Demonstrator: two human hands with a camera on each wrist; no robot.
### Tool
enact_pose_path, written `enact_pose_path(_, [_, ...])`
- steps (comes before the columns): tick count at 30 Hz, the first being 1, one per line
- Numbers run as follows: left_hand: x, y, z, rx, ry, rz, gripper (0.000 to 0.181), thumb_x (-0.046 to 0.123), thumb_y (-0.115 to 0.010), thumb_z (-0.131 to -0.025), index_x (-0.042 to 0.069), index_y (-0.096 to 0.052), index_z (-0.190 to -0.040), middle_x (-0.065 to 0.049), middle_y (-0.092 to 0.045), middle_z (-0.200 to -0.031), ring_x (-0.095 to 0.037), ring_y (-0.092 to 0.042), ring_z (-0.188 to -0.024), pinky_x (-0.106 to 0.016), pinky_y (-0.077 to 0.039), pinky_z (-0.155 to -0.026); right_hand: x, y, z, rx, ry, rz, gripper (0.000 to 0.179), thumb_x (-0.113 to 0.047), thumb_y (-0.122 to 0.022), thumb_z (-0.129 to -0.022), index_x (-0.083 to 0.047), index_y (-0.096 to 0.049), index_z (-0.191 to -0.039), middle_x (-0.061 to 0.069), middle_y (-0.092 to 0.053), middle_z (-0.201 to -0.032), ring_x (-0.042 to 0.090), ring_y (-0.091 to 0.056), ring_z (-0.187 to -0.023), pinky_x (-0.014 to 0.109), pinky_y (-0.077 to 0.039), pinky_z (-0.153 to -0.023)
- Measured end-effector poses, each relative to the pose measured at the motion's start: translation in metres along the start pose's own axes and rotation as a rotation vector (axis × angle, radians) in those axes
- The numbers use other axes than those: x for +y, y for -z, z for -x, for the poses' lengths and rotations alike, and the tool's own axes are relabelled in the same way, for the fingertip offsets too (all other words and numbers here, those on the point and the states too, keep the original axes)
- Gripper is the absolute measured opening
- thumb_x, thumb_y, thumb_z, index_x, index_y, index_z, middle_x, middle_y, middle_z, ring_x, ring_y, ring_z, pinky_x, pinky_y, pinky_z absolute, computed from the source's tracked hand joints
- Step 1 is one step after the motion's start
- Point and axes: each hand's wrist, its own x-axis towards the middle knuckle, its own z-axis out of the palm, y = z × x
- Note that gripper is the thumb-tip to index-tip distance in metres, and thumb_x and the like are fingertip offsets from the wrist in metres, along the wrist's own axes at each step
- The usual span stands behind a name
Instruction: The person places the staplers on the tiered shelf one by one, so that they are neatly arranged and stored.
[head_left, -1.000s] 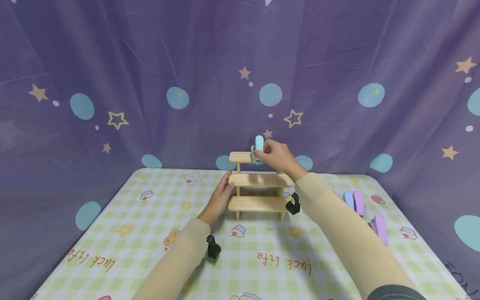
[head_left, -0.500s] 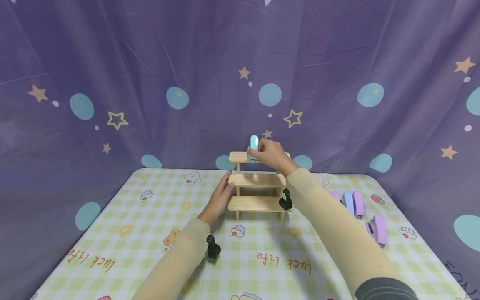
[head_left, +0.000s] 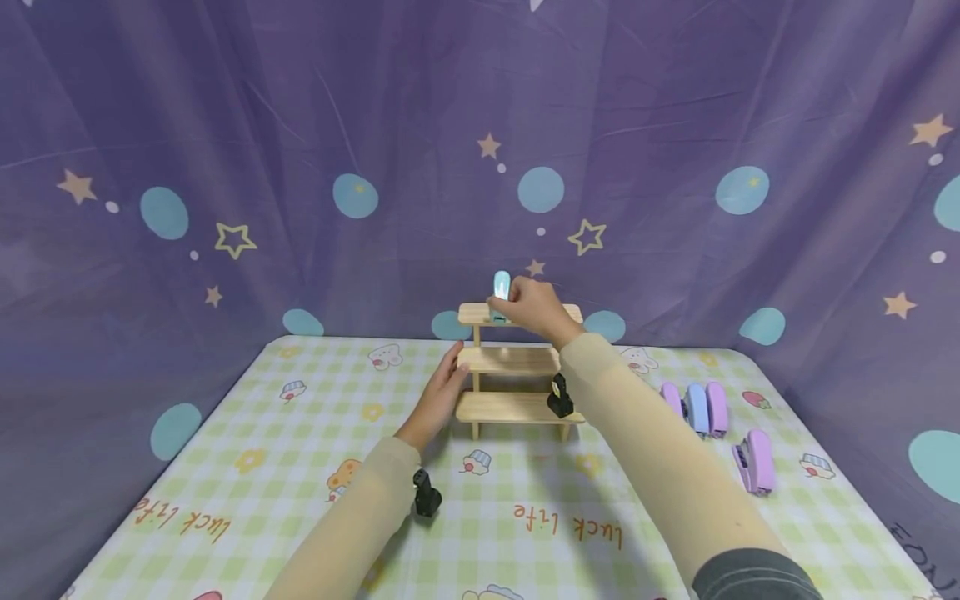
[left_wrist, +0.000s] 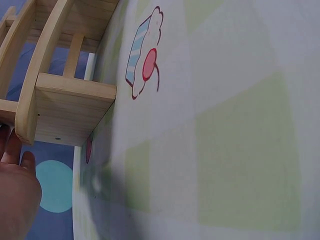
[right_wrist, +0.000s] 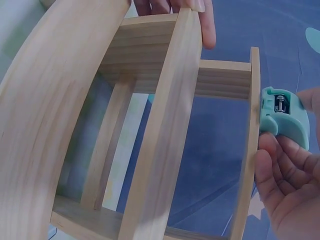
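A small three-tier wooden shelf (head_left: 517, 408) stands on the table. My right hand (head_left: 534, 307) pinches a teal mini stapler (head_left: 502, 286) at the top tier, left of its middle. In the right wrist view the underside of the stapler (right_wrist: 286, 117) meets the top board, and the right hand's fingers (right_wrist: 270, 175) lie along the board's edge. At the left end of the middle tier my left hand (head_left: 442, 392) holds the shelf. The right wrist view shows its thumb over the board's edge and its fingers behind; the left wrist view shows the left hand (left_wrist: 17, 195) only partly.
On the right side of the table lie a blue stapler (head_left: 697, 408) between two purple ones, and another purple stapler (head_left: 759, 460) nearer the front. A green checked cloth (head_left: 300, 450) covers the table. Behind it hangs a purple curtain (head_left: 420, 108).
My right hand has moved left along the top tier with the teal stapler, slightly lowering it onto the board. The left hand has stayed on the shelf.
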Motion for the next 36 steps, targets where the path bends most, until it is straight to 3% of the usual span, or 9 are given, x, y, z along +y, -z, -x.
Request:
enact_pose_path(18, [0.002, 0.001, 0.0, 0.009, 0.003, -0.027, 0.057, 0.03, -0.04, -0.11, 0.014, -0.02, -0.161, -0.009, -0.019, -0.165, -0.027, -0.018, -0.15, -0.044, -0.018, -0.122, -0.006, -0.002, -0.002, -0.016, -0.07, 0.049, 0.052, -0.052, -0.061, -0.097, -0.012, -0.046, -0.068, -0.001, -0.037, -0.055, 0.014, -0.032, -0.049, 0.032, -0.035, -0.053])
enact_pose_path(25, [0.003, 0.0, 0.0, 0.009, 0.012, -0.028, 0.056, 0.031, -0.039, -0.111, 0.015, -0.02, -0.161, -0.008, -0.02, -0.165, -0.025, -0.019, -0.15, -0.042, -0.019, -0.121, -0.008, 0.002, 0.003, -0.036, -0.075, 0.055, 0.051, -0.058, -0.057, -0.097, -0.009, -0.052, -0.081, 0.003, -0.047, -0.065, 0.017, -0.039, -0.056, 0.033, -0.039, -0.057])
enact_pose_path(31, [0.002, 0.0, -0.001, 0.011, 0.008, -0.014, 0.056, 0.029, -0.039, -0.111, 0.014, -0.02, -0.161, -0.011, -0.021, -0.164, -0.027, -0.021, -0.15, -0.043, -0.02, -0.121, -0.004, 0.011, 0.011, -0.053, -0.093, 0.055, 0.052, -0.06, -0.05, -0.099, -0.009, -0.057, -0.107, 0.009, -0.06, -0.098, 0.025, -0.058, -0.088, 0.043, -0.051, -0.077])
enact_pose_path(36, [0.0, -0.002, -0.001, 0.016, 0.011, -0.007, 0.057, 0.029, -0.04, -0.11, 0.014, -0.02, -0.161, -0.012, -0.024, -0.164, -0.027, -0.024, -0.149, -0.043, -0.021, -0.121, 0.009, 0.02, 0.019, -0.051, -0.084, 0.04, 0.053, -0.058, -0.048, -0.1, -0.008, -0.057, -0.111, 0.01, -0.064, -0.097, 0.027, -0.062, -0.088, 0.046, -0.052, -0.081])
